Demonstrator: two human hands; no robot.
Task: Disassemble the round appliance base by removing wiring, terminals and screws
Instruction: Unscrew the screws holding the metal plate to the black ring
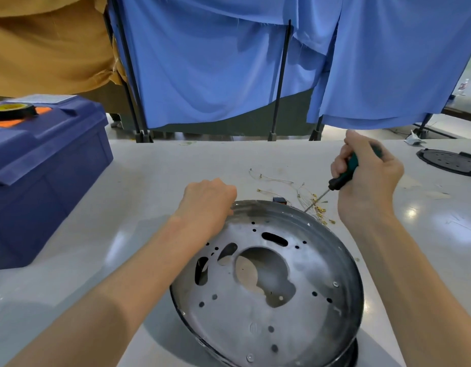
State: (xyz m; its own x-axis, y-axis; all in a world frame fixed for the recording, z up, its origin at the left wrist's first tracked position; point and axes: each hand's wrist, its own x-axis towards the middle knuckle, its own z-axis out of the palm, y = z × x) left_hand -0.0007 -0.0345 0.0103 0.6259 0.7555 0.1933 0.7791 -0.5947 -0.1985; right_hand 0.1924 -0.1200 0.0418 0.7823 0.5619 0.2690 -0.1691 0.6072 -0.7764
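Blue curtains [229, 62] on black poles [280, 80] hang behind the glossy white table [149, 168].

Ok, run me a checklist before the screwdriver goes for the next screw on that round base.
1. The left hand steadies the base at its far rim: ok.
2. The right hand grips the screwdriver by its handle: ok.
3. Screwdriver tip seated on a screw: cannot tell, it drops behind the rim.
4. Loose wires clear of the tip: not ok, they lie beside the shaft.
5. All screws out: not ok, one screw shows near the right rim.
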